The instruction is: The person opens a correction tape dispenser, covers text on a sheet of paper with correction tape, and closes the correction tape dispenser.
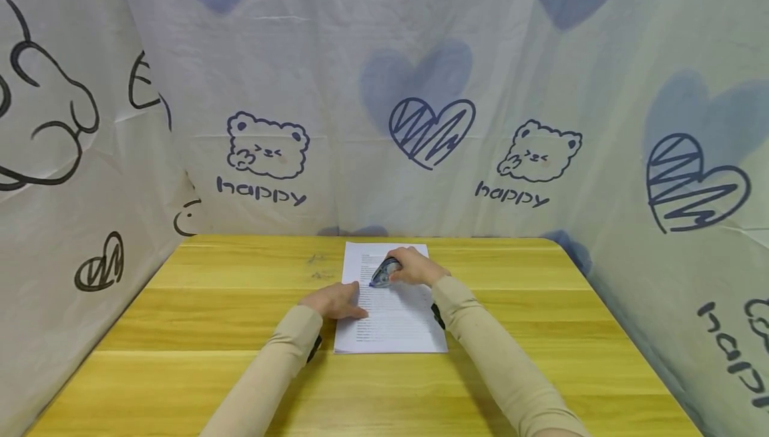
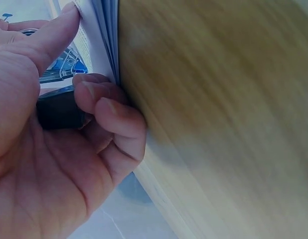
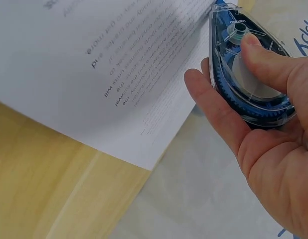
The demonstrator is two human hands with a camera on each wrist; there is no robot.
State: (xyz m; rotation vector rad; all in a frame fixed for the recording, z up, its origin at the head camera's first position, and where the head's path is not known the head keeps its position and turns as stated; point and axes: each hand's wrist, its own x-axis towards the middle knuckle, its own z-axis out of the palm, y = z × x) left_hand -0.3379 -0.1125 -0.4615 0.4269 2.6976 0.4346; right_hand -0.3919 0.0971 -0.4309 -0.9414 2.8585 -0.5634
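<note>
A correction tape dispenser (image 3: 251, 74) with a clear case and blue gearing is gripped in my right hand (image 1: 416, 266), thumb on its side. In the head view its tip meets the printed lines of a paper stack (image 1: 408, 330). My left hand (image 1: 330, 301) rests at the stack's left edge, its thumb and a finger reaching onto the page. The left wrist view has the other fingers (image 2: 119, 119) of that hand curled against a small black block-like piece (image 2: 62, 109), partly hidden by them. Beyond it, the blue dispenser shows between thumb and palm.
The stack lies on a yellow wood-grain table (image 1: 228, 330). Pale cloth (image 1: 348, 177) printed with hearts and bears hangs behind the table and along both sides. Faint dark marks (image 1: 318, 267) show on the tabletop left of the paper.
</note>
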